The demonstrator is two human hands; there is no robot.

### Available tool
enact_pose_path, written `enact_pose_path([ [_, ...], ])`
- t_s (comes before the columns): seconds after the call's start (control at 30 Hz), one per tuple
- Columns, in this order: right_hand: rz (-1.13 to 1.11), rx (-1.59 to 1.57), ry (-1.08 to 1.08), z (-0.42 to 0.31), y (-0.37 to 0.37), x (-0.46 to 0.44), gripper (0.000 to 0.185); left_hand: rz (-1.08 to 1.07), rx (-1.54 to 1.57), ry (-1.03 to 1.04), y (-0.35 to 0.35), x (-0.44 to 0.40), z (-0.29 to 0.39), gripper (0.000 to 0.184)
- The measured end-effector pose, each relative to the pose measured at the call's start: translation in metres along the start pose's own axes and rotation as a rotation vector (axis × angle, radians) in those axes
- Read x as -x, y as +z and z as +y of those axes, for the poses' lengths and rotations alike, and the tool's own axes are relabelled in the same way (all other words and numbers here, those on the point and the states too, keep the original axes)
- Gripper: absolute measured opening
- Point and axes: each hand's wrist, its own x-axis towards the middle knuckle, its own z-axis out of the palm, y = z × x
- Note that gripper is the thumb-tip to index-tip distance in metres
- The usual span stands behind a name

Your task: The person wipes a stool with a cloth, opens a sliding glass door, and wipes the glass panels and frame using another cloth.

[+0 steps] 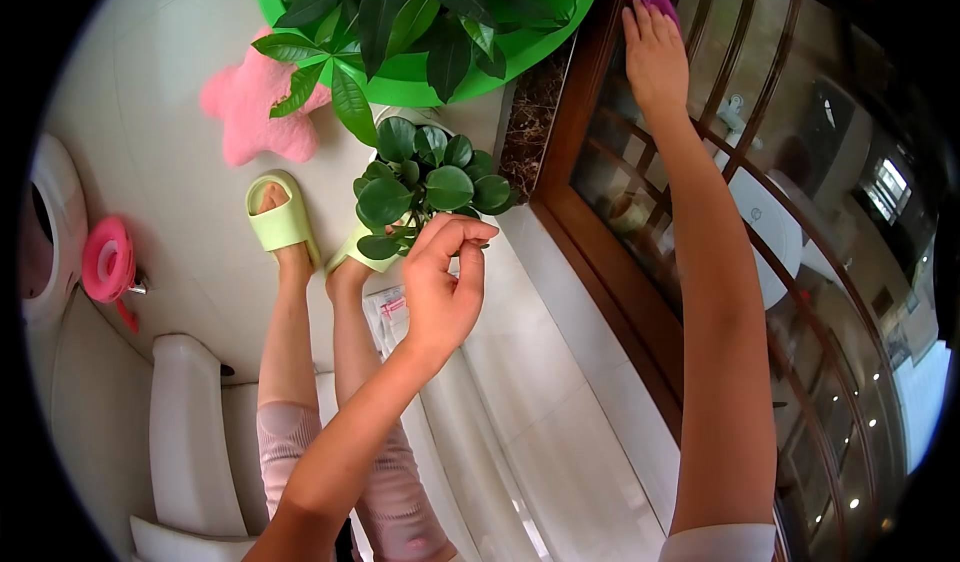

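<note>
At the top right my right hand presses a purple cloth against the upper part of a brown-framed glass panel; its fingers lie over the cloth's lower edge. Lower and to the left, my left hand hovers in the air with its fingers curled, and I see nothing in it. Just behind its knuckles stands a small round-leaved plant, partly covered by the hand. Whether the fingers touch the leaves I cannot tell.
A larger leafy plant stands in a green tub ahead. Beside it a pink star-shaped cushion lies on the tiled floor. My feet are in yellow-green slippers. A pink ring-shaped object is at left. A white ledge runs below the glass.
</note>
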Motion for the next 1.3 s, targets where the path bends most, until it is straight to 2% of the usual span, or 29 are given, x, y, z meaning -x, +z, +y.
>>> enact_pose_path([
  [0.17,-0.221,-0.228,-0.131,-0.091,0.039,0.052,0.039,0.031,-0.008,0.031,-0.001,-0.002,-0.014,0.020],
  [0.2,-0.161,-0.282,-0.174,-0.111,0.055,0.078,0.034,0.032,-0.002,0.002,-0.002,-0.002,-0.010,0.019],
  [0.3,-0.256,-0.432,-0.242,-0.158,0.054,0.155,0.025,0.020,0.003,-0.006,-0.003,0.000,-0.009,0.019],
  [0.4,-0.570,-0.546,-0.313,-0.194,0.040,0.224,0.024,0.019,-0.006,0.012,-0.003,0.005,-0.005,0.019],
  [0.47,-0.487,-0.603,-0.210,-0.199,0.028,0.241,0.024,0.013,-0.029,0.036,-0.004,0.008,0.000,0.019],
  [0.5,-0.448,-0.630,-0.155,-0.199,0.020,0.247,0.025,0.005,-0.050,0.049,-0.007,0.011,0.002,0.019],
  [0.53,-0.586,-0.626,-0.203,-0.193,0.018,0.248,0.024,-0.005,-0.071,0.063,-0.009,0.014,0.006,0.019],
  [0.63,-0.639,-0.617,-0.134,-0.177,-0.003,0.248,0.023,-0.039,-0.145,0.019,-0.018,0.026,0.025,0.021],
  [0.67,-0.579,-0.625,-0.133,-0.170,-0.012,0.252,0.023,-0.037,-0.111,-0.036,-0.019,0.032,0.030,0.021],
  [0.87,-0.647,-0.586,-0.037,-0.128,-0.075,0.283,0.021,-0.094,-0.132,0.011,-0.016,0.069,0.063,0.017],
  [1.0,-0.659,-0.585,0.081,-0.094,-0.120,0.303,0.018,-0.148,-0.146,-0.018,-0.007,0.098,0.112,0.018],
  [1.1,-0.683,-0.571,0.129,-0.066,-0.158,0.319,0.018,-0.178,-0.195,0.091,-0.002,0.122,0.154,0.019],
  [1.23,-0.719,-0.507,0.174,-0.034,-0.207,0.346,0.020,-0.231,-0.185,0.149,-0.006,0.157,0.210,0.020],
  [1.3,-0.696,-0.507,0.270,-0.024,-0.225,0.358,0.021,-0.239,-0.179,0.141,-0.007,0.176,0.238,0.020],
])
